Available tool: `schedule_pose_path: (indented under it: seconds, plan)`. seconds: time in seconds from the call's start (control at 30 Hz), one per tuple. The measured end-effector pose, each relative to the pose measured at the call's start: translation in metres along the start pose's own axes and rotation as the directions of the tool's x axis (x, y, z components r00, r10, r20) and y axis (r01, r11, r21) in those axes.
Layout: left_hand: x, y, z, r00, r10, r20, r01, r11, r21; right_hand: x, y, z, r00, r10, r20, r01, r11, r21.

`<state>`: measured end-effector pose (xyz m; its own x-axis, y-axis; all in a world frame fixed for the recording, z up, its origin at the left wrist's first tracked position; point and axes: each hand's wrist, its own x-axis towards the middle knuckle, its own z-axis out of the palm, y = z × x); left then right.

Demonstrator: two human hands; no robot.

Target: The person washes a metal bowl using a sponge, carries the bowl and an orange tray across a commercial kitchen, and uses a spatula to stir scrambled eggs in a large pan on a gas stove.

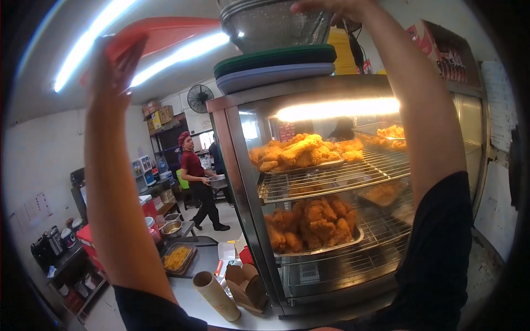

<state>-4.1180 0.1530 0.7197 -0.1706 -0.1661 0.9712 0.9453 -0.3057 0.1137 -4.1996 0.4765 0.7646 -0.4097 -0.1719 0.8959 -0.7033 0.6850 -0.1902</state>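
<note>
My left hand (116, 72) is raised high at the left, gripping a red plastic tray (174, 33) by its near end. Up at the top edge, my right hand (335, 9) lies against a metal mesh basket (275, 29); the frame cuts off part of both, so its grip is unclear. Beneath the basket are a dark green tray (277, 58) and a pale lilac tray (277, 76), stacked on top of a glass food warmer (256, 265). Behind the glass, breaded fried chicken (304, 151) is heaped on the upper rack, with darker fried pieces (323, 223) on a metal tray below.
A person (198, 178) in a red shirt carries a metal pot (217, 181) beyond the counter. On the steel counter (186, 300) are a cardboard tube (215, 296), open paper boxes (246, 285) and a container of yellow food (178, 258). Boxed goods (447, 58) stand at the right.
</note>
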Motion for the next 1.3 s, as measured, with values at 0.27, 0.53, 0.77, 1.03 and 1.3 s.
schedule_pose_path:
  seconds: [0.27,0.53,0.77,1.03,1.3]
  plan:
    - [-0.028,-0.089,0.087,0.988,-0.084,-0.133,0.115,0.961,0.253,0.012,0.026,-0.043,0.968,-0.210,-0.138,0.193,0.973,-0.129]
    - [-0.050,-0.143,0.120,0.937,-0.329,-0.120,0.336,0.940,0.049,0.025,0.014,-0.020,0.904,-0.318,-0.286,0.232,0.926,-0.296]
    - [-0.073,-0.119,0.086,0.922,-0.387,-0.006,0.360,0.852,0.380,0.013,0.012,0.031,0.979,-0.164,-0.123,0.117,0.939,-0.323]
    - [-0.236,-0.124,0.007,0.850,-0.478,0.221,0.438,0.875,0.206,-0.047,0.038,0.063,0.856,-0.356,-0.374,0.274,0.927,-0.255]
    - [-0.572,-0.193,-0.080,-0.211,-0.806,0.553,0.842,0.138,0.522,-0.369,0.117,0.150,0.863,-0.220,-0.454,0.039,0.926,-0.376]
